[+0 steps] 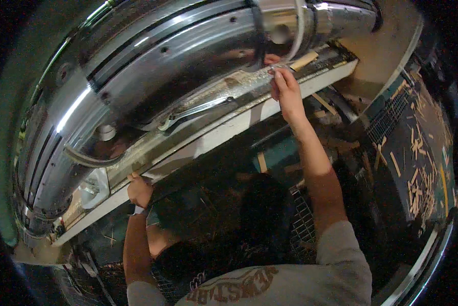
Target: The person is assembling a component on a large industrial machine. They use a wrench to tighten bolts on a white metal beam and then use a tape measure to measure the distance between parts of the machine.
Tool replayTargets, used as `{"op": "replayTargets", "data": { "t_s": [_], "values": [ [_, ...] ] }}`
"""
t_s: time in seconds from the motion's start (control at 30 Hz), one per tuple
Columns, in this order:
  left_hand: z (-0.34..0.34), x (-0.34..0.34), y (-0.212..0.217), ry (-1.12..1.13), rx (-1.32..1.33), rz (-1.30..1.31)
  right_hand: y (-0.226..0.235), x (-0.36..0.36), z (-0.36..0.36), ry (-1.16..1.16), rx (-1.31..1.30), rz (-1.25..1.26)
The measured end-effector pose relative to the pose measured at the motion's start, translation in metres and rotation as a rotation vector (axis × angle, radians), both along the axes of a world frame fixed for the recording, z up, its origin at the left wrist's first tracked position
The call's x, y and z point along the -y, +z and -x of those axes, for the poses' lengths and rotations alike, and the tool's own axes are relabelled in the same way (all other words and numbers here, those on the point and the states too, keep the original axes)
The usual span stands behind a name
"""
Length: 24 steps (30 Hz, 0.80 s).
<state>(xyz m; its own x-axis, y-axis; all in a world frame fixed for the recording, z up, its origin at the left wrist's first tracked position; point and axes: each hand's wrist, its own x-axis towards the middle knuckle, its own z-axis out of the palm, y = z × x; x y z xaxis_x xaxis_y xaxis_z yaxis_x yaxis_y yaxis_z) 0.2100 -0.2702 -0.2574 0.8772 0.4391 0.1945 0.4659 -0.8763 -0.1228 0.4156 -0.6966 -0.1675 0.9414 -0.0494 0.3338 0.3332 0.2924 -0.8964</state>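
Observation:
A large polished metal cylinder with rows of holes fills the upper part of the view. Below it runs a long ledge with a pale front edge. A metal wrench lies along the ledge, between my two hands. My right hand is raised close to the cylinder's underside, thumb and fingers pinched together; what they hold is too small to make out. Curled over the ledge's front edge at the left is my left hand, its fingers closed on it, with a band at the wrist.
A pale curved strip hangs by the cylinder above my right hand. Next to the left hand sits a light metal bracket. A wooden piece rests at the ledge's right end. Wood scraps litter the dark floor at the right.

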Motion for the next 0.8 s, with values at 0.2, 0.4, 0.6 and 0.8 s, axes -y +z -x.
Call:
{"op": "replayTargets", "data": {
  "t_s": [0.2, 0.4, 0.6, 0.8],
  "values": [
    [-0.004, 0.004, -0.004, 0.027, 0.014, 0.002, -0.035, 0.009, 0.006, 0.014, -0.029, 0.101],
    [-0.004, -0.021, -0.028, -0.11, 0.097, 0.019, 0.001, 0.04, 0.02, -0.251, 0.298, 0.628],
    [0.003, -0.009, -0.018, -0.094, 0.097, -0.011, 0.051, 0.041, 0.045, 0.084, 0.088, 0.145],
    [0.001, 0.014, 0.004, -0.076, 0.096, -0.007, 0.051, 0.024, 0.041, 0.147, 0.353, -0.098]
  ]
}}
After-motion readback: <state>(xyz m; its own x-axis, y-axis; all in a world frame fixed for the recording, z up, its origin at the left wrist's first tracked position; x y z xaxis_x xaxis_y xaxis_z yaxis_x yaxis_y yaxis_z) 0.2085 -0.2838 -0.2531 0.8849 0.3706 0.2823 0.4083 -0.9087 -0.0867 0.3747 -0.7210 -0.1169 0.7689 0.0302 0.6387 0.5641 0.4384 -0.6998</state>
